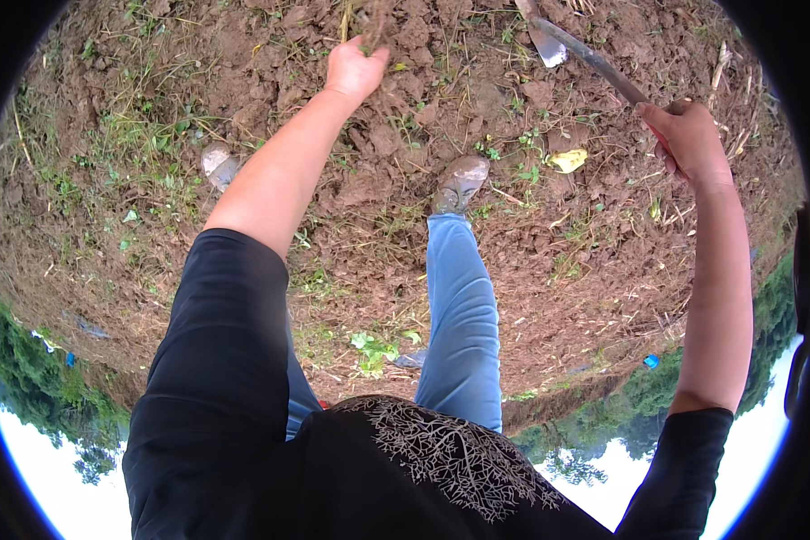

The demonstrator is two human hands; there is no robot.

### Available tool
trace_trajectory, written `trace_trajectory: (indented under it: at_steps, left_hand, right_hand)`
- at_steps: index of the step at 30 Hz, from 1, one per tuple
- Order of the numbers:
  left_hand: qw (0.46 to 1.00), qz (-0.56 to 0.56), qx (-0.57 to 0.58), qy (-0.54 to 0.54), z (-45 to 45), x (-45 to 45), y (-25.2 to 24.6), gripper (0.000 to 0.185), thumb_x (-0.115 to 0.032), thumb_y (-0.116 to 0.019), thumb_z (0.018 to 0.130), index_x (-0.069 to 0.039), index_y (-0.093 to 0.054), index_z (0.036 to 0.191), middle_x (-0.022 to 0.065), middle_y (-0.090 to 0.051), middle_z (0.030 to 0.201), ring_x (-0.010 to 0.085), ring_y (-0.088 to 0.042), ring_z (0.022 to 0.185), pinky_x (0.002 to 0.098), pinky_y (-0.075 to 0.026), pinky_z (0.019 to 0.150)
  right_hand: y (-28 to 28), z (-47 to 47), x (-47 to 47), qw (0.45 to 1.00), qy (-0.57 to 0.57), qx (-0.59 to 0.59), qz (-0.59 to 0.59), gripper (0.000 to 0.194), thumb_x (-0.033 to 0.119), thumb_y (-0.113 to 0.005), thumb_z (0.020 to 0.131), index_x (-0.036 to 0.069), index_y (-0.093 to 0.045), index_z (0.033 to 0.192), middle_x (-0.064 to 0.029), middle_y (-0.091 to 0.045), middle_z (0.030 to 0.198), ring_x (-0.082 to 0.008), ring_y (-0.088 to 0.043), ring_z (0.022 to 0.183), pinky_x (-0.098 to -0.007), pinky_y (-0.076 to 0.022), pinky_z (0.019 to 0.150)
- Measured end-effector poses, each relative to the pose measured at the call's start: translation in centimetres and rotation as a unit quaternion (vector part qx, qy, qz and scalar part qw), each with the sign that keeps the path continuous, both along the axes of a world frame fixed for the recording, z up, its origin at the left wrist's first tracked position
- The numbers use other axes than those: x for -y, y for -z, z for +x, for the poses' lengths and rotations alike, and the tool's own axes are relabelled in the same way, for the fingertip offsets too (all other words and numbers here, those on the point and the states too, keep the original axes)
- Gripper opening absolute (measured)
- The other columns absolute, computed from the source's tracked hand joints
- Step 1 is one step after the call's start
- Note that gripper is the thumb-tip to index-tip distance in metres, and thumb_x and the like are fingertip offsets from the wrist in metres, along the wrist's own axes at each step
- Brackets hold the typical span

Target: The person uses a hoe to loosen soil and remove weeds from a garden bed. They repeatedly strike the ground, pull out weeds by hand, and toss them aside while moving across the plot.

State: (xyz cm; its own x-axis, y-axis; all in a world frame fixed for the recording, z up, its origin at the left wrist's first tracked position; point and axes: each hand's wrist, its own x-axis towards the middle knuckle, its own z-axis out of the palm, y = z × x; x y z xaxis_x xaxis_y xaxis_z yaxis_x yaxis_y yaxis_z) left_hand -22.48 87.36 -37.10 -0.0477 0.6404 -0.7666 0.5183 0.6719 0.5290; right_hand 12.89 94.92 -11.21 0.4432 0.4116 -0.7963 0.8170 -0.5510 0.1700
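Observation:
My left hand (358, 71) reaches out to the top of the view, its fingers closed around a blurred clump of brown plant stems (376, 23). Part of that clump is cut off by the picture's upper rim. On the right, my right hand (687, 138) grips the handle (604, 66) of a hoe near a red section. The hoe's metal blade (547, 46) is bright at its edge and lies close to the soil; whether it touches the ground I cannot tell.
Rough brown soil (378, 162) with clods, green weeds (169, 128) and dry straw spreads around me. My muddy boots (462, 182) stand apart on it. A yellow leaf-like scrap (567, 160) lies below the hoe. Leafy greens (372, 352) lie behind my feet.

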Motion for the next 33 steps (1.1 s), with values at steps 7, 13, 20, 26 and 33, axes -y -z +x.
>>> trace_trajectory:
  at_steps: [7,13,20,26,33]
  left_hand:
    - [0.792,-0.011,0.427,-0.436,-6.6,-5.6,-9.2,0.035,-0.04,-0.082,0.086,-0.015,-0.065,0.103,0.0012,-0.068,0.083,0.0186,-0.066,0.087,0.0495,-0.054,0.091]
    - [0.839,-0.051,-0.158,0.519,-15.2,5.4,-5.0,0.053,-0.005,-0.064,0.085,-0.016,-0.062,0.136,0.0143,-0.053,0.15,0.0317,-0.063,0.124,0.0386,-0.051,0.103]
    - [0.773,0.01,-0.258,0.579,-11.1,-1.4,1.5,0.043,0.0,-0.063,0.087,0.0,-0.058,0.129,0.0182,-0.042,0.155,0.0316,-0.069,0.112,0.0418,-0.056,0.094]
    - [0.712,-0.012,-0.266,0.65,-10.2,-2.5,2.9,0.052,-0.001,-0.069,0.087,0.001,-0.052,0.135,0.019,-0.054,0.135,0.0359,-0.07,0.109,0.0433,-0.059,0.087]
    - [0.744,-0.042,-0.247,0.619,-14.3,-2.8,5.5,0.034,-0.002,-0.066,0.086,-0.002,-0.066,0.121,0.0183,-0.068,0.125,0.0336,-0.071,0.11,0.0432,-0.059,0.089]
  right_hand:
    - [0.0,1.3,-0.2,1.0,0.016,-0.002,0.003,0.039,0.033,-0.071,0.093,-0.004,-0.063,0.083,-0.0041,-0.057,0.056,-0.0124,-0.051,0.04,-0.0291,-0.0376,0.038]
    - [-0.2,0.9,-2.1,1.0,0.005,-0.007,0.007,0.041,0.034,-0.075,0.089,-0.003,-0.063,0.08,-0.0033,-0.056,0.054,-0.0121,-0.05,0.039,-0.0285,-0.0356,0.037]
    - [0.2,0.6,-1.2,1.0,0.012,-0.009,0.015,0.038,0.033,-0.072,0.093,-0.004,-0.065,0.086,-0.0028,-0.055,0.055,-0.0111,-0.048,0.037,-0.0276,-0.0346,0.035]
    - [-0.1,0.3,-0.8,1.0,0.021,0.011,0.01,0.038,0.034,-0.071,0.094,-0.003,-0.066,0.09,-0.0026,-0.055,0.055,-0.0104,-0.048,0.037,-0.0267,-0.034,0.035]
    - [0.1,0.5,-1.2,1.0,0.019,0.0,0.004,0.038,0.035,-0.07,0.095,-0.003,-0.066,0.091,-0.0029,-0.056,0.055,-0.01,-0.048,0.037,-0.0262,-0.0337,0.035]
